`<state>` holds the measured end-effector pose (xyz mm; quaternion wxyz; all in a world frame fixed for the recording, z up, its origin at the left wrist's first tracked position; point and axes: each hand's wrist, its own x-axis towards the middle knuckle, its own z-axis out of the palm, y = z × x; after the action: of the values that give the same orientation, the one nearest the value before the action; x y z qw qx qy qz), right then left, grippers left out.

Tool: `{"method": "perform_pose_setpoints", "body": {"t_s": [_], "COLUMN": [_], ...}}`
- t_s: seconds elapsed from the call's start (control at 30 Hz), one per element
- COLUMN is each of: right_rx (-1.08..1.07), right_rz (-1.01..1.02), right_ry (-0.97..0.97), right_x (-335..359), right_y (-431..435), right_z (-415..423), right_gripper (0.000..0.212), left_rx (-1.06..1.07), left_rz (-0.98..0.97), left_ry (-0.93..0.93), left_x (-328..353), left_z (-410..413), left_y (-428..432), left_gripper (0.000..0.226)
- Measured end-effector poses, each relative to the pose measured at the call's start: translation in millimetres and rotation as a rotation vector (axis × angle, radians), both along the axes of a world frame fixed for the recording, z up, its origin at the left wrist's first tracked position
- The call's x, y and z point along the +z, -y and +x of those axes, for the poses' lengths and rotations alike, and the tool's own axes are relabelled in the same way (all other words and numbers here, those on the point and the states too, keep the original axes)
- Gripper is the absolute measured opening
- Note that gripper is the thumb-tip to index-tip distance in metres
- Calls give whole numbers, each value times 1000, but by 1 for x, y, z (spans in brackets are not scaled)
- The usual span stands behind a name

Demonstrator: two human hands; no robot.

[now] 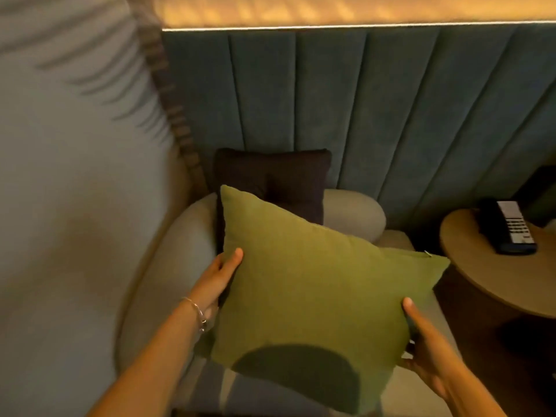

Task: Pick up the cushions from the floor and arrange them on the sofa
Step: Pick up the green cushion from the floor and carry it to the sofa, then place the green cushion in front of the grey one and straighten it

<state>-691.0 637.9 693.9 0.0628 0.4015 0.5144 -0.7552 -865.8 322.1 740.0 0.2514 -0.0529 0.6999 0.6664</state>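
A square green cushion (316, 290) is held over the seat of a beige sofa (168, 251). My left hand (219, 278) grips its left edge, thumb on the front face and fingers hidden behind. My right hand (424, 341) grips its lower right edge the same way. Behind the green cushion a dark cushion (282, 182) stands upright against the sofa back, its lower part hidden.
A round wooden side table (487, 272) stands right of the sofa with a dark telephone (508, 227) on it. A padded teal wall panel (391, 115) runs behind the sofa. A pale curtain (75, 145) hangs at the left. Dark floor lies under the table.
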Motion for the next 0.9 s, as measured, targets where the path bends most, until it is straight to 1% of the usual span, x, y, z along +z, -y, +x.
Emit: {"method": "perform_pose_setpoints", "body": {"t_s": [0.1,0.17,0.3,0.43,0.57,0.63,0.7,0.8,0.9], "right_rx": [48,62,119,205,243,264,281,287,262], "right_rz": [-22,-34,-17,24,27,44,56,64,48], "right_ry": [12,13,19,37,60,94,124,195,266], "right_x": [-8,-11,-15,-19,-25,-32,-41,-62,-86], "right_y": [34,44,52,55,55,56,55,54,58], "right_z": [-32,-53,-97,-140,-178,-191,-204,-228,-245], "right_gripper": [92,85,78,81,78,81,90,102,106], "left_rx": [31,53,114,159,216,229,225,229,257], "left_rz": [-14,-13,-17,-21,-43,-64,-47,-52,-54], "left_ry": [70,101,116,157,254,300,332,379,442], "left_x": [1,0,-6,-18,-35,-46,-61,-87,-121], "left_z": [-27,-43,-72,-98,-125,-138,-151,-177,-200], "left_y": [34,48,67,76,78,76,73,65,61], "left_gripper": [76,73,87,119,130,136,137,134,129]}}
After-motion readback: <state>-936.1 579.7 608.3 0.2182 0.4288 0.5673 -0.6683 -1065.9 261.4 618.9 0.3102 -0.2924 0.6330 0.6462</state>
